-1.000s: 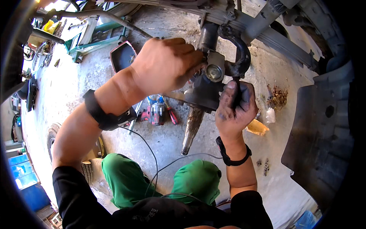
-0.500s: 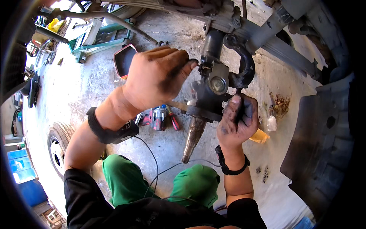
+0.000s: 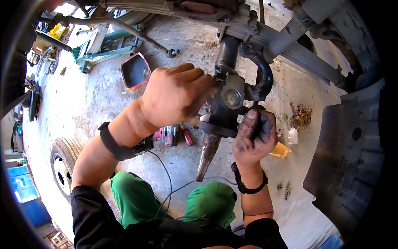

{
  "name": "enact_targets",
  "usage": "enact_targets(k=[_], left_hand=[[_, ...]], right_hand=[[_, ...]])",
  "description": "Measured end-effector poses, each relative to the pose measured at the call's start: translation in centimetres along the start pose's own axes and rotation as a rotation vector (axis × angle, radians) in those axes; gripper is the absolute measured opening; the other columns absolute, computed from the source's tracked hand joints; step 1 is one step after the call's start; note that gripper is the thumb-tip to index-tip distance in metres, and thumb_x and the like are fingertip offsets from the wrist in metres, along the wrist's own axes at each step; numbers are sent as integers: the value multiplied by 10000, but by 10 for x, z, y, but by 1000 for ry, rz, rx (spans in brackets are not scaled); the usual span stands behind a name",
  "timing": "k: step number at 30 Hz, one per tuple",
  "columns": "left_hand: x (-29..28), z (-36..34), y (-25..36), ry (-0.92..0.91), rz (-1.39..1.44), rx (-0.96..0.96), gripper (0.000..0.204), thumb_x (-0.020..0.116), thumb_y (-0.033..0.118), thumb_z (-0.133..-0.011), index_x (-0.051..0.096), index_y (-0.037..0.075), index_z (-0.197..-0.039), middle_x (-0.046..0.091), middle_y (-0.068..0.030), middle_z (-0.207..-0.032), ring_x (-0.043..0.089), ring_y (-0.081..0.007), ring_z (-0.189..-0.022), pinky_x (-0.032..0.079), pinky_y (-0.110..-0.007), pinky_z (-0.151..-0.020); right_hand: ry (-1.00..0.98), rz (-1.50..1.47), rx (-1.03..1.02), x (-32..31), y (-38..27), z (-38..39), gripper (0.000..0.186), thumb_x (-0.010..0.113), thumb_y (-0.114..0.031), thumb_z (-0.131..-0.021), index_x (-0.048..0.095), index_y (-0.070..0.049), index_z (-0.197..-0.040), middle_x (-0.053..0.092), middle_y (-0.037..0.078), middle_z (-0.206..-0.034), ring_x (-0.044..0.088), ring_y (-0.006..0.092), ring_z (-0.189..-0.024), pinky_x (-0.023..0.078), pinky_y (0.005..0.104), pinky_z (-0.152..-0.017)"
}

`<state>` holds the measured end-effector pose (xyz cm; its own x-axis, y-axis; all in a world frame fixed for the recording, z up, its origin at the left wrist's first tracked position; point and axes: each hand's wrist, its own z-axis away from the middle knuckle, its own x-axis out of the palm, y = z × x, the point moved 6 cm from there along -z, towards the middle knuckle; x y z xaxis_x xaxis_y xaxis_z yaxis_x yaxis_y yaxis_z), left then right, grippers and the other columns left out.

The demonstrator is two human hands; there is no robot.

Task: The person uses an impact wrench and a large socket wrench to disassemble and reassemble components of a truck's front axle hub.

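A dark steering knuckle (image 3: 217,110) hangs on the axle, with a round-faced boss (image 3: 232,98) in front and a bare tapered spindle (image 3: 208,151) pointing down toward me. My left hand (image 3: 176,97) is closed at the knuckle's upper left side; its fingertips are partly hidden, and I cannot make out what they hold. On the right, my right hand (image 3: 257,135), black with grease, has curled fingers and its thumb raised against the knuckle's right edge. Whatever lies inside its grip is hidden. A curved black arm (image 3: 263,68) rises above it.
A red-rimmed tray (image 3: 136,71) and a red-and-grey power tool (image 3: 169,136) lie on the floor. A wheel (image 3: 62,168) stands at the left, near a green metal frame (image 3: 105,47). Dark sheet metal (image 3: 344,153) stands close at the right. A cable (image 3: 168,170) crosses by my knees.
My left hand has shifted slightly down and right, its wrist turned so the fingertips are less visible. My right hand keeps its place at the knuckle. The whole view has shifted slightly.
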<state>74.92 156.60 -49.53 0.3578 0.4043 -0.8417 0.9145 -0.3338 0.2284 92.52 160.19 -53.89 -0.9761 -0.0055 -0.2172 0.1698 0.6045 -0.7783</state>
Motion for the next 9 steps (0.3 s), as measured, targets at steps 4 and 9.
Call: enact_targets(k=[4, 9], left_hand=[[4, 2, 11, -68, -251, 149, 136, 675, 167, -720, 558, 98, -717, 488, -10, -670, 497, -174, -620, 412, -288, -498], [2, 2, 17, -126, -338, 200, 120, 673, 190, -710, 584, 116, -740, 480, 14, -675, 495, -143, -641, 407, -269, -500]], right_hand=[[-27, 45, -45, -2, 1, -4, 151, 607, -87, -842, 519, -12, -746, 480, 51, -567, 399, 114, -477, 359, 240, -461], [-50, 8, 43, -1, -1, -2, 133, 613, -84, -838, 529, -16, -761, 492, 54, -568, 430, 129, -472, 376, 250, -457]])
